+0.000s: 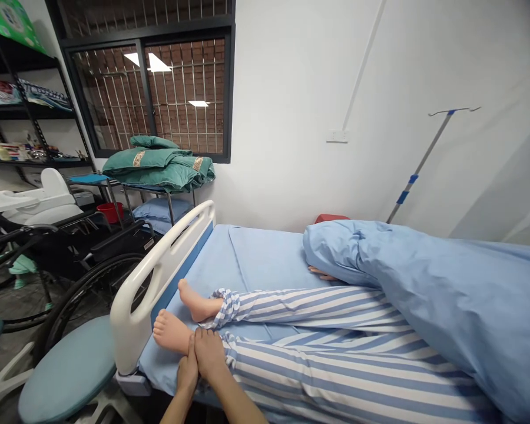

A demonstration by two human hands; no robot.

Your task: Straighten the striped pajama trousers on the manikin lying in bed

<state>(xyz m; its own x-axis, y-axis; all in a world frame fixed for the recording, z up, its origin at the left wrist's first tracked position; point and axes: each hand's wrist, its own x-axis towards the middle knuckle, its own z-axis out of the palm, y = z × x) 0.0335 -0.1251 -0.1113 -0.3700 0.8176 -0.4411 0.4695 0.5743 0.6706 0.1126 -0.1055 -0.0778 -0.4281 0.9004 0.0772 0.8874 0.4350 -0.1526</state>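
Note:
My right hand (207,353) wraps over the ankle (189,335) of a lying figure, just above a bare foot (172,331). My left hand (188,372) presses against the same ankle from below, close beside my right hand. The other bare foot (196,301) rests a little farther up the bed, touching neither hand. Both legs wear blue-and-white striped pyjama trousers (318,312). A light blue blanket (424,294) covers the upper body, and fingers (322,274) show at its edge.
A white bed footboard (159,277) stands just left of my hands, with a teal stool (66,371) and a wheelchair (48,277) beyond it. Green folded bedding (159,168) sits on a metal cart under a barred window. An IV pole (424,159) leans behind the bed.

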